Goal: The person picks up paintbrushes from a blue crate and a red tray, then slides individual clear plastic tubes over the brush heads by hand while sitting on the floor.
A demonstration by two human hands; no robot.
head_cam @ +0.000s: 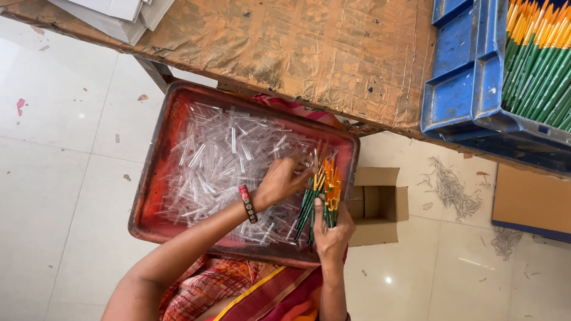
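I hold a bundle of green-handled paintbrushes (321, 196) with orange ends over the right end of the red tray (148, 196) on my lap. My right hand (332, 233) is closed around the lower part of the bundle, gripping it upright. My left hand (279, 181), a red bangle (247, 204) at its wrist, reaches in from the tray's middle, its fingers pinched at the top of one brush; whether a cap sits between them I cannot tell. The tray is heaped with clear plastic tubes (220, 157). I judge the step to be capping the brushes; the next move calls for lining a tube up squarely with a brush tip. Just right of the tray an open cardboard box (377, 205) stands on the floor. Beyond the tray runs a worn table (309, 47), and at its right end a blue crate (470, 89) holds more brushes (538, 59).
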